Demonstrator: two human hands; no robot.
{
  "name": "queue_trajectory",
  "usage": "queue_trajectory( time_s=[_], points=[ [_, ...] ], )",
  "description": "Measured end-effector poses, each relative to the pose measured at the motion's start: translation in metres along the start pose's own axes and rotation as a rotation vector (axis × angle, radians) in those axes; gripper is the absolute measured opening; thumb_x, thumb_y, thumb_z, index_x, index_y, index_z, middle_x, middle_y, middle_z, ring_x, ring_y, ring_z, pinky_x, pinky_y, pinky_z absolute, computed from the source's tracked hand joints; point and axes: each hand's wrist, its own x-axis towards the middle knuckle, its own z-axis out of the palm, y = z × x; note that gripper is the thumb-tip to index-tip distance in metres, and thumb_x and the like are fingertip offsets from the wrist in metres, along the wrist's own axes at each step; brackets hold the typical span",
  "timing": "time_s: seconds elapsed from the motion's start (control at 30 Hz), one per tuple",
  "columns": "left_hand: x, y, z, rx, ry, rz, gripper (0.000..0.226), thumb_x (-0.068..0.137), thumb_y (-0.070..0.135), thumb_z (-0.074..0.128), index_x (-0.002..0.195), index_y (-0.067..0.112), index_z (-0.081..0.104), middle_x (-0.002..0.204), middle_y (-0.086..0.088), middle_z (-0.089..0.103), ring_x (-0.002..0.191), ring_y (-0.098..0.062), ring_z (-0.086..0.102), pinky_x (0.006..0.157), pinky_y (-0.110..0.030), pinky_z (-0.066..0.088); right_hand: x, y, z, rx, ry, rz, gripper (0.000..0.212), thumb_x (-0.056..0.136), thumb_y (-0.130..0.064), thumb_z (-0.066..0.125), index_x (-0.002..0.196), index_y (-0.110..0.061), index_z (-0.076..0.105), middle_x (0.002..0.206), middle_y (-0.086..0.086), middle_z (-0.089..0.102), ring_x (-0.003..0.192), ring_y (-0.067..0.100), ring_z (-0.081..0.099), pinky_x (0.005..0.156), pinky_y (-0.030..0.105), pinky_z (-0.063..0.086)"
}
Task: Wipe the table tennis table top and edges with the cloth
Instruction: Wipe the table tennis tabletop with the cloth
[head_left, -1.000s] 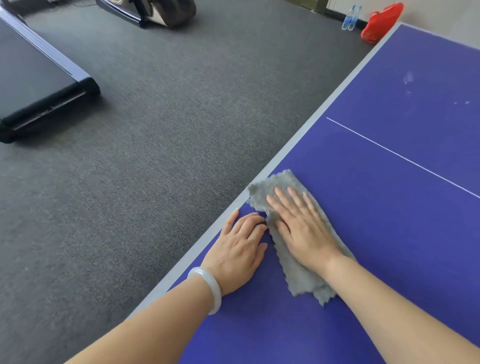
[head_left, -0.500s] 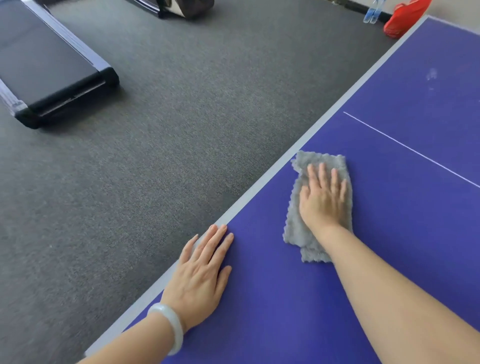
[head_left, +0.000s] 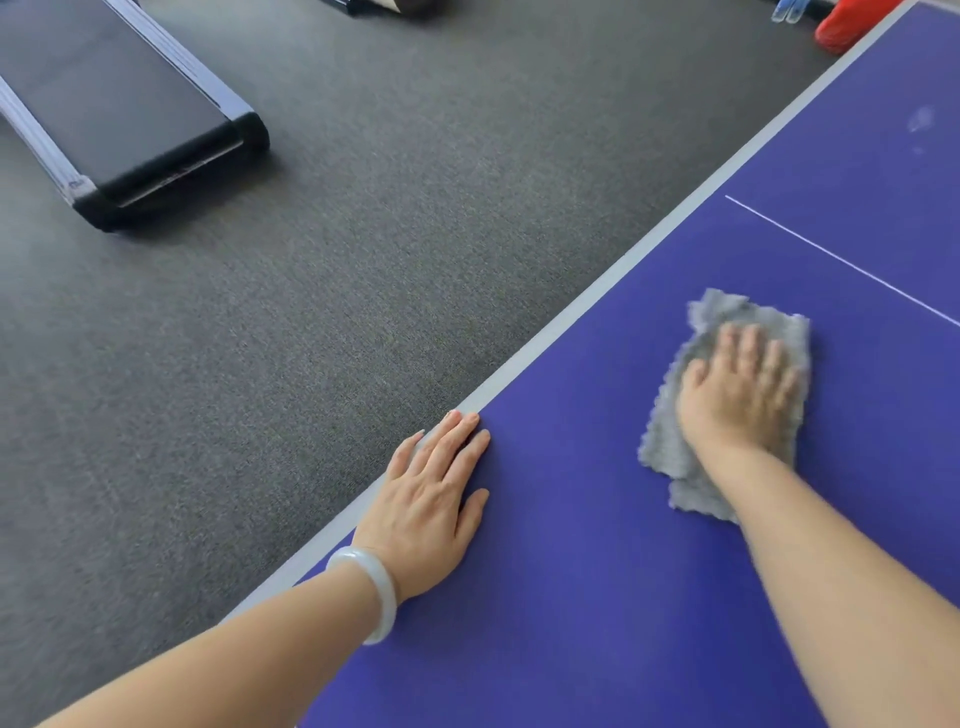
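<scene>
A grey cloth (head_left: 727, 400), crumpled and partly folded, lies flat on the blue top of a table tennis table (head_left: 597, 597), well in from the table's pale grey edge strip (head_left: 571, 317) and just below a thin white line (head_left: 841, 260) painted across the surface. The right hand (head_left: 737, 395) lies palm down on the middle of the cloth, its 4 fingers straight, slightly spread and pressing the fabric against the table; the hand is motion-blurred. The left hand (head_left: 431, 499) rests flat on the bare table beside the edge strip, fingers straight and close together, fingertips touching the strip, thumb out to the side. A pale bangle (head_left: 371, 592) circles the left wrist. Beyond the table lies grey carpet (head_left: 363, 260), with a black treadmill (head_left: 119, 114) at upper left.
</scene>
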Motion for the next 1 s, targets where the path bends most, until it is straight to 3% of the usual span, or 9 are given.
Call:
queue_trajectory(
  time_s=[0.13,0.23,0.4,0.5,0.63,0.73,0.8,0.9,1.0],
  points=[
    [-0.002,-0.001,-0.001,-0.018,0.008,-0.012,0.058,0.100,0.045,0.029,0.152,0.020,0.036,0.161,0.004,0.027,0.152,-0.013,0.013,0.121,-0.042,0.018,-0.098,-0.076,0.026,-0.071,-0.044,-0.546,0.063,0.100,-0.041,0.018,0.160,-0.020,0.010,0.167,0.003,0.004,0.154,0.026,-0.001,0.124,0.049,-0.003],
    [-0.002,0.000,-0.002,-0.033,0.012,-0.004,0.059,0.099,0.045,0.029,0.151,0.019,0.037,0.161,0.004,0.028,0.152,-0.013,0.015,0.121,-0.042,0.018,-0.112,-0.018,0.017,-0.081,-0.089,-0.739,0.063,0.099,-0.042,0.016,0.159,-0.024,0.016,0.166,-0.001,0.010,0.154,0.021,0.004,0.125,0.046,0.006],
    [-0.002,0.002,-0.001,-0.024,0.015,-0.003,0.059,0.099,0.044,0.028,0.151,0.018,0.037,0.160,0.003,0.028,0.151,-0.015,0.017,0.122,-0.042,0.018,-0.066,0.120,-0.013,-0.063,0.054,-0.038,0.073,0.093,-0.046,0.010,0.158,-0.015,0.023,0.164,0.009,0.020,0.152,0.030,0.017,0.123,0.051,0.012],
    [-0.001,0.001,-0.002,-0.043,0.008,0.001,0.060,0.099,0.043,0.026,0.151,0.017,0.037,0.161,0.002,0.028,0.151,-0.015,0.016,0.122,-0.041,0.017,-0.082,0.069,-0.004,-0.011,0.062,0.226,0.064,0.100,-0.036,0.017,0.159,-0.011,0.015,0.166,0.012,0.013,0.152,0.033,0.011,0.122,0.054,0.009],
    [-0.001,0.000,-0.002,-0.049,0.003,0.005,0.061,0.099,0.043,0.023,0.152,0.017,0.036,0.162,0.003,0.025,0.152,-0.014,0.014,0.121,-0.042,0.017,-0.160,-0.047,0.026,-0.003,0.034,-0.273,0.062,0.101,-0.035,0.024,0.159,-0.017,0.013,0.166,0.007,0.007,0.154,0.029,0.003,0.124,0.051,0.003],
    [0.000,-0.003,-0.003,-0.050,0.008,0.023,0.062,0.098,0.045,0.021,0.152,0.018,0.035,0.162,0.002,0.025,0.152,-0.014,0.013,0.122,-0.037,0.014,-0.194,-0.029,0.029,-0.003,-0.035,-0.606,0.059,0.100,-0.036,0.025,0.158,-0.020,0.024,0.165,0.002,0.017,0.154,0.023,0.011,0.123,0.050,0.017],
    [0.000,-0.003,-0.003,-0.058,0.001,0.015,0.064,0.096,0.046,0.018,0.152,0.018,0.034,0.162,0.002,0.024,0.152,-0.014,0.011,0.121,-0.037,0.013,-0.201,0.036,0.022,-0.040,-0.020,-0.506,0.059,0.101,-0.037,0.022,0.158,-0.021,0.021,0.165,0.000,0.016,0.154,0.020,0.010,0.124,0.048,0.016],
    [-0.001,-0.001,-0.002,-0.066,0.005,0.014,0.067,0.095,0.048,0.015,0.152,0.018,0.033,0.162,0.002,0.024,0.152,-0.015,0.011,0.121,-0.038,0.013,-0.212,0.139,0.000,-0.077,0.028,-0.033,0.064,0.099,-0.040,0.014,0.157,-0.015,0.020,0.165,0.007,0.018,0.153,0.025,0.014,0.124,0.048,0.016],
    [0.000,-0.001,0.000,-0.065,0.025,0.019,0.064,0.096,0.046,0.018,0.152,0.017,0.034,0.162,0.001,0.024,0.152,-0.015,0.011,0.120,-0.038,0.013,-0.230,0.137,-0.002,-0.060,0.053,0.371,0.059,0.103,-0.032,0.020,0.157,-0.009,0.018,0.164,0.014,0.020,0.151,0.033,0.018,0.122,0.052,0.016]
  ],
)
